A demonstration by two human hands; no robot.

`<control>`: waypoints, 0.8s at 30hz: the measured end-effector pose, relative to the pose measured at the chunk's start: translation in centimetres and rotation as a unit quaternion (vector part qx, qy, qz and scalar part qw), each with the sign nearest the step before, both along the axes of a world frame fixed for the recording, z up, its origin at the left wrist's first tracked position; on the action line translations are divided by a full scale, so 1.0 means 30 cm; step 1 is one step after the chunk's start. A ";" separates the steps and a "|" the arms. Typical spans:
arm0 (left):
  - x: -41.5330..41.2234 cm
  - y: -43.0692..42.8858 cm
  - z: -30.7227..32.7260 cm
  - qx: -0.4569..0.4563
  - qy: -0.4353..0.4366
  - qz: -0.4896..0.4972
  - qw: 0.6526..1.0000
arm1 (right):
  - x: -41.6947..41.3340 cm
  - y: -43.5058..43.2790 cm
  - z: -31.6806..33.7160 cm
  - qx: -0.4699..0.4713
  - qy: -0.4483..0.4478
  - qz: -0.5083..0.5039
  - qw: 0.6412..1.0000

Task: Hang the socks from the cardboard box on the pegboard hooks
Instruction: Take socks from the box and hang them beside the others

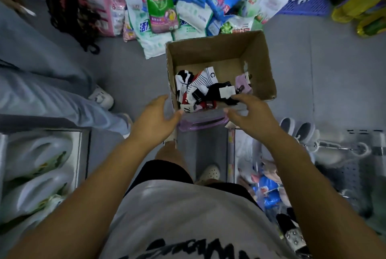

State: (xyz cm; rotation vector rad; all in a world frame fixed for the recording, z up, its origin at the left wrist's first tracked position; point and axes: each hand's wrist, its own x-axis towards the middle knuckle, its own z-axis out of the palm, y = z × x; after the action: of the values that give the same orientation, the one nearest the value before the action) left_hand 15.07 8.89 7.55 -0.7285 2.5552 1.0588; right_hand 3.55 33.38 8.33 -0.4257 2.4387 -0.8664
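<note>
Two bare hands hovered at the near edge of the cardboard box, which stood open on the grey floor. The left hand was at the box's near left corner, fingers spread apart and holding nothing. The right hand was over the box's near rim, fingers apart and loosely bent, its fingertips just beside the white tag on a black sock; whether they touched it could not be told. The socks lay in a loose heap along the near side of the box's bottom, with a pink sock toward the right wall. A purple plastic item showed under the box's near edge. Bags of detergent were piled beyond the box. The pegboard, blurred, stood nearer than the box and to its right. Another person's legs were left of the box.
</note>
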 end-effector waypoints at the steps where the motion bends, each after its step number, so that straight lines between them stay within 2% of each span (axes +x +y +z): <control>1: -0.043 -0.032 -0.029 0.008 -0.019 0.000 1.000 | -0.034 -0.028 -0.024 0.000 -0.007 -0.013 1.000; 8: -0.294 -0.183 -0.258 0.095 -0.080 0.076 0.989 | -0.257 -0.215 -0.296 0.045 -0.109 -0.023 0.993; 17: -0.308 -0.171 -0.398 0.131 0.016 0.161 0.978 | -0.417 -0.338 -0.700 0.163 -0.149 0.112 0.969; 21: -0.306 -0.153 -0.399 0.124 0.037 0.184 0.974 | -0.435 -0.345 -0.795 0.227 -0.091 0.153 0.957; 24: -0.311 -0.155 -0.398 0.104 0.034 0.182 0.977 | -0.446 -0.334 -0.781 0.210 -0.079 0.142 0.964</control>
State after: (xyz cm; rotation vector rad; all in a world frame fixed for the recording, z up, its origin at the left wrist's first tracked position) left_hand 5.74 4.25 -4.39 -1.1469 2.3669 1.4608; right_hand -9.84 23.34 -15.11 -0.5069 2.2578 -0.2415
